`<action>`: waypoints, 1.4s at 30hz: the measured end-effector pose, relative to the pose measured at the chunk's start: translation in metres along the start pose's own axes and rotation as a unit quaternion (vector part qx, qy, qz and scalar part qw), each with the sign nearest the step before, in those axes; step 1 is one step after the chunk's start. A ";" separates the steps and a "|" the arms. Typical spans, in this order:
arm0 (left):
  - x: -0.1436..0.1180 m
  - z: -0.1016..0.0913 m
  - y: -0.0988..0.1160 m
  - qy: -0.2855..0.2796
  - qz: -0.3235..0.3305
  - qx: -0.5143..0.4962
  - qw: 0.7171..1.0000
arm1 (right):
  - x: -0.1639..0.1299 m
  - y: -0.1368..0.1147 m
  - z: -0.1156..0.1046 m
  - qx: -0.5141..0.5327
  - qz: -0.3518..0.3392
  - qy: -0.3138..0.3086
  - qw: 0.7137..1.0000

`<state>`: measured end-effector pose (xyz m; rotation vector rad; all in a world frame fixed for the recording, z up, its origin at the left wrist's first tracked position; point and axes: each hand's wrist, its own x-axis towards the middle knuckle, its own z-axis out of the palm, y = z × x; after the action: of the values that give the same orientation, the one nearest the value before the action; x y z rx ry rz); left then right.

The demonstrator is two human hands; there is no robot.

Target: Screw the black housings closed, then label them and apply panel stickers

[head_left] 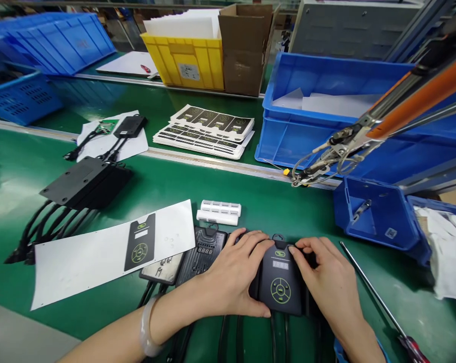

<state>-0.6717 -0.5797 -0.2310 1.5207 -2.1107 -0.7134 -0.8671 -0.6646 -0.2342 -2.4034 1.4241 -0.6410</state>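
A black controller unit (pixel 280 282) with a green round button pad and a small display lies on the green mat in front of me. My left hand (pixel 233 275) presses on its left side, thumb along the lower edge. My right hand (pixel 328 277) rests on its right side, fingertips touching the top near the display. Left of it lie two more black units (pixel 197 254) without a face label, cables trailing toward me. A white backing sheet (pixel 99 252) carrying one remaining black label lies further left.
A stack of black units with cables (pixel 82 184) sits at left. White blocks (pixel 219 212) lie behind my hands. Label sheets (pixel 207 131), yellow bin (pixel 186 58), cardboard box (pixel 245 48) and blue crates (pixel 349 116) stand behind. A hanging screwdriver tool (pixel 326 156), small blue bin (pixel 379 214), screwdriver (pixel 379 302) are at right.
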 end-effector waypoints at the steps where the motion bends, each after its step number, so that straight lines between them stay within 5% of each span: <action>1: -0.001 -0.003 0.001 -0.004 0.009 0.000 1.000 | 0.000 0.002 0.000 -0.021 -0.004 0.013 1.000; 6: -0.020 -0.053 -0.011 0.028 -0.008 0.038 0.999 | -0.004 0.007 0.000 -0.047 -0.019 0.049 0.998; 9: -0.047 -0.096 -0.035 0.079 -0.159 0.146 0.973 | -0.005 0.006 -0.003 0.002 -0.035 0.074 0.997; 12: -0.079 -0.122 -0.066 0.023 -0.331 0.176 0.927 | -0.007 0.005 -0.008 0.033 -0.070 0.089 0.993; 14: -0.094 -0.128 -0.081 0.024 -0.372 0.159 0.914 | -0.009 0.003 -0.011 0.045 -0.099 0.077 0.991; 17: -0.106 -0.132 -0.088 0.064 -0.354 0.145 0.922 | -0.013 -0.006 -0.017 0.069 -0.134 0.064 0.987; 20: -0.110 -0.142 -0.069 0.142 -0.335 0.157 0.918 | -0.018 -0.031 -0.031 0.105 -0.203 0.044 0.972; 23: -0.109 -0.154 -0.025 0.297 -0.279 0.130 0.904 | -0.022 -0.070 -0.050 0.157 -0.283 0.027 0.946; 26: -0.101 -0.160 0.029 0.486 -0.125 -0.009 0.865 | -0.023 -0.116 -0.066 0.218 -0.333 0.064 0.915; 28: -0.092 -0.159 0.060 0.487 -0.057 -0.118 0.863 | -0.021 -0.143 -0.071 0.241 -0.374 0.117 0.888; 31: -0.078 -0.151 0.088 0.360 -0.031 -0.300 0.883 | -0.016 -0.166 -0.073 0.216 -0.420 0.202 0.858; 37: -0.049 -0.125 0.083 0.189 -0.099 -0.516 0.830 | -0.009 -0.150 -0.083 0.159 -0.454 0.235 0.845; 39: -0.038 -0.127 0.071 0.250 -0.123 -0.481 0.831 | -0.019 -0.128 -0.091 0.144 -0.472 0.237 0.837; 42: -0.020 -0.158 0.046 0.483 -0.107 -0.332 0.803 | -0.047 -0.085 -0.099 0.124 -0.420 0.261 0.860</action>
<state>-0.6011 -0.5722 -0.0816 1.2802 -0.8059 -0.4879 -0.8722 -0.5835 -0.1218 -2.6608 0.2616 -1.6524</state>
